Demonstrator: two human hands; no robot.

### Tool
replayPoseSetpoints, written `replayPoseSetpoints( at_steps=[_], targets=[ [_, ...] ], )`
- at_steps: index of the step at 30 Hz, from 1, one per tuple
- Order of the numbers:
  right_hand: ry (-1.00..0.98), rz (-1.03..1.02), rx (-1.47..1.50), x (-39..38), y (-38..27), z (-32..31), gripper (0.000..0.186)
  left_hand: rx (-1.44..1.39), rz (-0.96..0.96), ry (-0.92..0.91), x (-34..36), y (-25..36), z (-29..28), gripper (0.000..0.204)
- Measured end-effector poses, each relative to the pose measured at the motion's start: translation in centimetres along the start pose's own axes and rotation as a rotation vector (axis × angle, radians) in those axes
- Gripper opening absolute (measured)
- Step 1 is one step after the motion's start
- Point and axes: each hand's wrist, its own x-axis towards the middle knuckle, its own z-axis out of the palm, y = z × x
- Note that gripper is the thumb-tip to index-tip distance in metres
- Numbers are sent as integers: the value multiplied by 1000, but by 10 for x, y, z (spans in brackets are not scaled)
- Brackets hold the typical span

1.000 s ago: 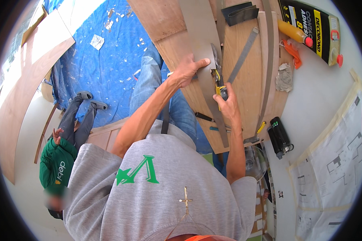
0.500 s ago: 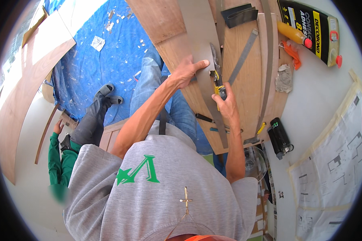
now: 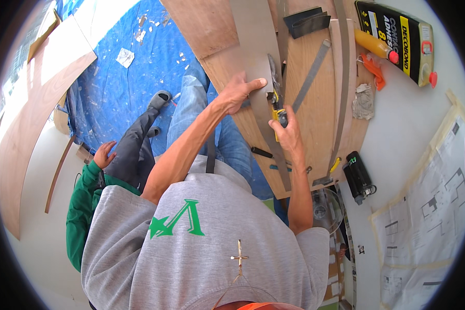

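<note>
My left hand [image 3: 237, 93] grips a long grey-brown strip [image 3: 254, 36] of sheet material, its thumb on top and its fingers partly hidden beneath. The strip lies lengthwise along the wooden panel. In my right hand [image 3: 289, 132] is a pair of yellow-and-black snips [image 3: 278, 111], fingers closed round the handles. Their grey jaws point away from me at the strip's right edge, just right of my left thumb. How far the jaws are apart is too small to tell.
On the wooden panel [image 3: 307, 116] lie a metal ruler [image 3: 312, 70], dark folded sheets [image 3: 307, 22] and a grey rag [image 3: 363, 101]. An adhesive can [image 3: 416, 51], orange bottle [image 3: 374, 44] and black torch-like object [image 3: 359, 177] lie right. At left, a person in a green sleeve [image 3: 80, 219] stands close.
The other person has come nearer from the left, with a hand and a foot further right. My left hand holds its place; my right hand and the snips have shifted only slightly.
</note>
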Motion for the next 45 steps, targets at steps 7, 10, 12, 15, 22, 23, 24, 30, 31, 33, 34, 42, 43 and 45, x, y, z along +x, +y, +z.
replayPoseSetpoints(
  at_steps=[7,10,12,15,22,23,24,30,31,33,34,42,43,45],
  targets=[
    [5,32,-2,-2,-5,3,31,0,-56,0,-4,6,1,49],
    [-32,57,94,3,-8,2,30,26,-34,-25,-5,7,-1,48],
    [-43,58,76,4,-9,2,30,25,-30,-36,-6,8,-3,48],
    [-35,58,35,2,-9,3,31,33,-38,-34,-7,8,-3,47],
    [-28,35,32,2,-6,7,38,33,-47,-43,-6,8,-5,47],
    [-49,47,80,2,-6,6,40,19,-54,-57,-7,8,-6,48],
    [-71,66,126,3,-7,5,42,18,-43,-68,-8,8,-6,49],
    [-79,130,158,1,-15,7,50,-28,-48,-61,-11,7,-7,52],
    [-73,134,161,1,-16,8,51,-24,-46,-63,-11,8,-7,51],
    [-61,138,141,0,-19,10,51,-22,-52,-68,-11,9,-7,47],
    [-55,140,131,0,-21,11,51,-25,-49,-68,-11,10,-7,47],
    [21,43,55,2,-22,21,43,15,-50,-40,-12,16,-8,58],
    [38,24,47,3,-21,22,40,22,-41,-49,-13,16,-8,58],
    [10,75,135,8,-19,22,40,32,-31,-67,-14,18,-8,58]
  ],
)
